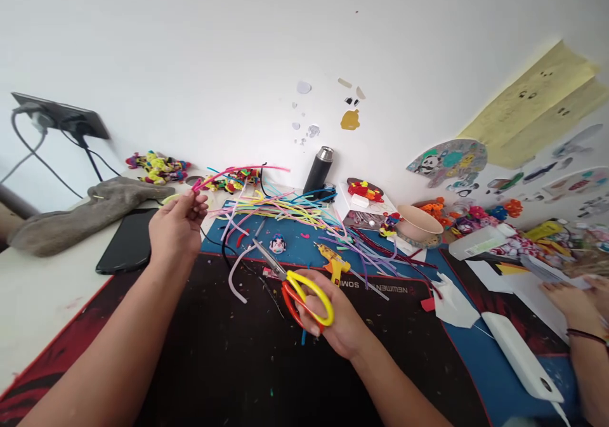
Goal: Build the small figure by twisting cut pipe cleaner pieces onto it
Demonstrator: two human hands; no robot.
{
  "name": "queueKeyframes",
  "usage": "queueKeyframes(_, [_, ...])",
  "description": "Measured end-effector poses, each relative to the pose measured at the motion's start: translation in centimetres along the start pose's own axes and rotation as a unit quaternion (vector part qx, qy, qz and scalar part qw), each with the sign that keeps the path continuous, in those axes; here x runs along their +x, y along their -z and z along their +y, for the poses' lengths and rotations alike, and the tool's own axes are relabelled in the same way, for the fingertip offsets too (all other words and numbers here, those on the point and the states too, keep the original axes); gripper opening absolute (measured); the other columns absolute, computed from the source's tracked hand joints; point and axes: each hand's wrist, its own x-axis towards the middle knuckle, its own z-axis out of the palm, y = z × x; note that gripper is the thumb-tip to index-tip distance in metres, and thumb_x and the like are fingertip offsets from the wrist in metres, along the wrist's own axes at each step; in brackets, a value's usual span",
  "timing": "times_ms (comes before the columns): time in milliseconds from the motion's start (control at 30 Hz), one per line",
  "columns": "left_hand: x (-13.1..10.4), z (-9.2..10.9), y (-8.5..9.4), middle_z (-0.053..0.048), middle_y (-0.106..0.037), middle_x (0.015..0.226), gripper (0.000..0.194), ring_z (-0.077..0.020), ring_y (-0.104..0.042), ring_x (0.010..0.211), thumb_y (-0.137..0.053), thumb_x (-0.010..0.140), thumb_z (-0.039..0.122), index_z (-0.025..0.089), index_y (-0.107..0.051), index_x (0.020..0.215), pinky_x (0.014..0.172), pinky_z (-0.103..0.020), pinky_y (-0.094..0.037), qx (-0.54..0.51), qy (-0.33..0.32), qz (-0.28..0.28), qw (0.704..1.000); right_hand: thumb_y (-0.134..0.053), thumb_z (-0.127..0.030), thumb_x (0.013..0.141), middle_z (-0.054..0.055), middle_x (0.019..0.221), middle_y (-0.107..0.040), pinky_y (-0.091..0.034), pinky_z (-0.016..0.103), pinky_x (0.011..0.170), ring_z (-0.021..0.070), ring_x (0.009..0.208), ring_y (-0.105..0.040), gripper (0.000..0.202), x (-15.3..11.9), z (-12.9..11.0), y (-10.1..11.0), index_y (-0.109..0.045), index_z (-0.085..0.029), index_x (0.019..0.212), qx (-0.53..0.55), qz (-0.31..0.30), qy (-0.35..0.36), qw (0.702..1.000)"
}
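My left hand [183, 224] is raised at the left, its fingers pinched round bright pink pipe cleaners [238, 169] whose free ends reach to the right. In my right hand [328, 313] are scissors [309, 297] with one yellow and one red handle. Their blades point up and left, spread apart, with no pipe cleaner visible between them. Beyond the scissors lies a heap of loose pipe cleaners [280, 208] in several colours. A yellow glue gun [333, 261] rests just past my right hand, and a small white figure [277, 243] lies near the blade tips.
A black phone [126, 243] and a grey cloth item [95, 214] lie at the left. By the wall stands a dark thermos [318, 174]. Rightward are a beige bowl [419, 223], a white power strip [521, 354] and another person's hand [566, 297] at some paper.
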Motion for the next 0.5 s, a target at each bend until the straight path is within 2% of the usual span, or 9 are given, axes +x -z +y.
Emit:
queueKeyframes(67, [-0.5, 0.3, -0.2, -0.001, -0.075, 0.072, 0.021, -0.0139, -0.066, 0.068, -0.086, 0.086, 0.032, 0.017, -0.071, 0.085, 0.073, -0.028, -0.057, 0.029, -0.037, 0.014, 0.999, -0.096, -0.062, 0.083, -0.002, 0.080, -0.064, -0.023, 0.021, 0.046, 0.0038, 0.047, -0.040, 0.067, -0.6, 1.2, 0.4, -0.070, -0.021, 0.129, 0.064, -0.011, 0.008, 0.998])
queueKeyframes(133, [-1.4, 0.6, -0.5, -0.002, -0.078, 0.074, 0.018, -0.0161, -0.068, 0.070, -0.085, 0.088, 0.031, 0.016, -0.076, 0.087, 0.077, -0.032, -0.058, 0.069, -0.065, 0.002, 0.995, -0.093, -0.065, 0.086, -0.001, 0.078, -0.063, -0.023, 0.020, 0.043, 0.0027, 0.044, -0.039, 0.064, -0.8, 2.8, 0.6, -0.073, -0.015, 0.121, 0.107, -0.061, -0.016, 0.992])
queueKeyframes(267, [-3.2, 0.9, -1.1, -0.002, -0.081, 0.075, 0.014, -0.0192, -0.073, 0.072, -0.086, 0.087, 0.030, 0.017, -0.084, 0.090, 0.080, -0.033, -0.058, 0.151, -0.096, -0.041, 0.983, -0.097, -0.055, 0.083, -0.001, 0.078, -0.065, -0.033, 0.019, 0.040, 0.0055, 0.041, -0.052, 0.054, -0.5, 4.7, 0.0, -0.070, -0.015, 0.107, 0.141, -0.157, -0.084, 0.974])
queueKeyframes(367, [-4.0, 0.8, -1.3, -0.002, -0.082, 0.076, 0.015, -0.0201, -0.074, 0.073, -0.084, 0.087, 0.035, 0.020, -0.085, 0.088, 0.077, -0.032, -0.059, 0.207, -0.121, -0.063, 0.969, -0.098, -0.047, 0.083, -0.002, 0.077, -0.068, -0.037, 0.018, 0.038, 0.0069, 0.039, -0.056, 0.051, 0.1, 4.3, -0.5, -0.068, -0.016, 0.111, 0.156, -0.160, -0.079, 0.972])
queueKeyframes(500, [-4.4, 0.3, -1.4, -0.003, -0.083, 0.078, 0.022, -0.0219, -0.074, 0.072, -0.081, 0.088, 0.044, 0.023, -0.085, 0.087, 0.069, -0.032, -0.059, 0.264, -0.115, -0.104, 0.952, -0.098, -0.051, 0.083, -0.002, 0.082, -0.071, -0.039, 0.018, 0.037, 0.0094, 0.041, -0.062, 0.058, 1.3, 3.7, -0.4, -0.066, -0.018, 0.119, 0.164, -0.130, -0.039, 0.977])
